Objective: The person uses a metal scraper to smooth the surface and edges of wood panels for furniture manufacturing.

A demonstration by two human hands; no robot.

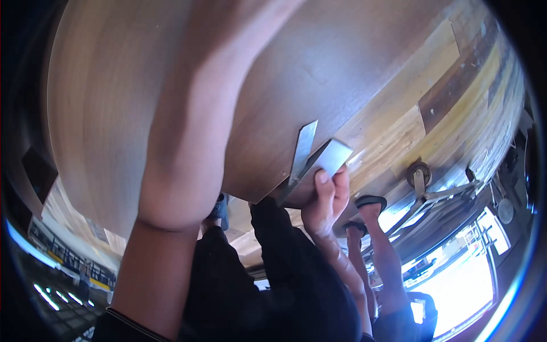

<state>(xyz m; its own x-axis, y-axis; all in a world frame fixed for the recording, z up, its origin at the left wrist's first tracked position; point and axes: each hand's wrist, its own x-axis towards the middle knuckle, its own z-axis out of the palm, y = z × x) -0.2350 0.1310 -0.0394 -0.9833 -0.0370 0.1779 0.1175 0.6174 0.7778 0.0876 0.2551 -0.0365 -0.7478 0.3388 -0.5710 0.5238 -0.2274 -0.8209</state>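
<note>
My left forearm reaches up across a broad brown wood-grain panel (319,68). Only the blurred base of my left hand (245,17) shows at the top edge; its fingers are out of view. At the panel's near edge, my right hand (327,196) pinches a flat, pale metal plate (335,155), thumb on its face and fingers behind. The plate looks like a scraper blade, but I cannot tell its exact kind. Just left of it is a narrow metal strip (304,147) with a slanted end, against the brown panel.
Patchwork wooden boards (393,125) run along the right. A round wheel-like fitting (419,174) with metal bars stands at the lower right. Another person's bare legs and dark footwear (371,201) are close by on the right. My dark-clad legs (279,245) are below the panel's edge.
</note>
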